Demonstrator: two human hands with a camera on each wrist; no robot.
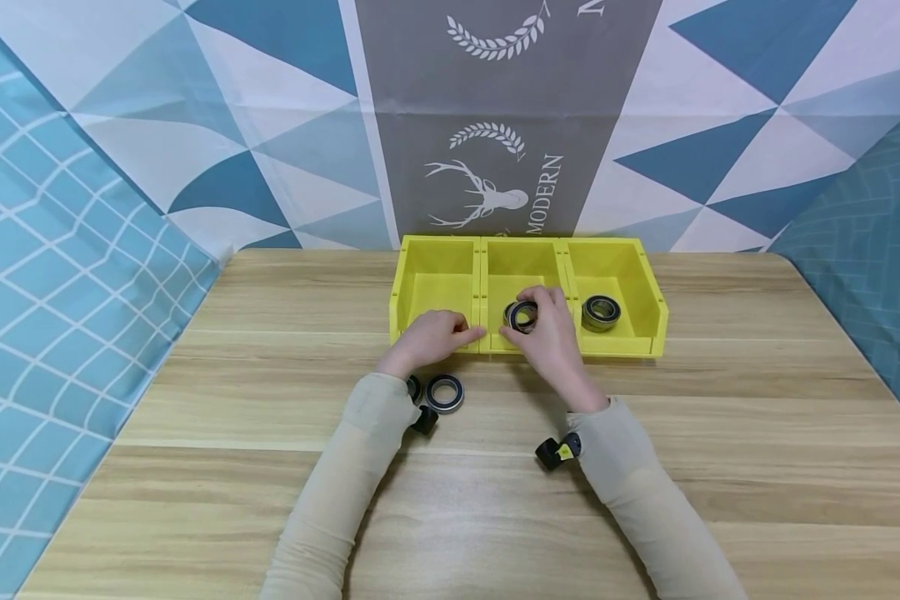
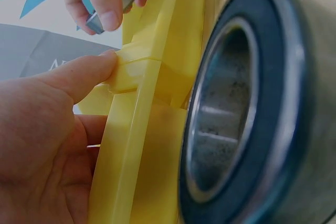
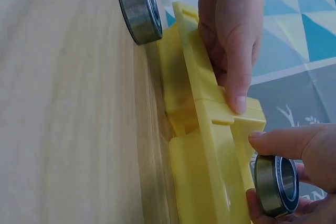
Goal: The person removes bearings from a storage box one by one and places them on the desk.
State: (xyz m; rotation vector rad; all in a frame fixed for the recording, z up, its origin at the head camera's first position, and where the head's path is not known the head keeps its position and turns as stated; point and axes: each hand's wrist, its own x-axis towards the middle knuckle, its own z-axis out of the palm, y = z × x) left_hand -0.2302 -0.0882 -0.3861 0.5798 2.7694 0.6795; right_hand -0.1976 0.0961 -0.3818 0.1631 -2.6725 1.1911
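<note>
My right hand (image 1: 553, 337) pinches a ball bearing (image 1: 521, 317) between thumb and fingers, over the middle compartment of a yellow three-part bin (image 1: 648, 348). The right wrist view shows that bearing (image 3: 276, 185) tilted, its ring side-on. Behind it, the dark edge of what looks like another bearing shows, mostly hidden. My left hand (image 1: 433, 337) is at the front of the left compartment. Its thumb rests on the rim by the divider; its other fingers are partly hidden behind the wall. On the table before the bin lies a bearing (image 1: 445, 393), with a second (image 1: 414, 388) partly covered by the left wrist.
In the right compartment sits a bearing (image 1: 601, 312), perhaps stacked on another. The bin stands near the back edge of the wooden table (image 1: 757, 417). Patterned cloth (image 1: 292, 125) hangs behind. A small black camera (image 1: 549, 454) is strapped at the right wrist.
</note>
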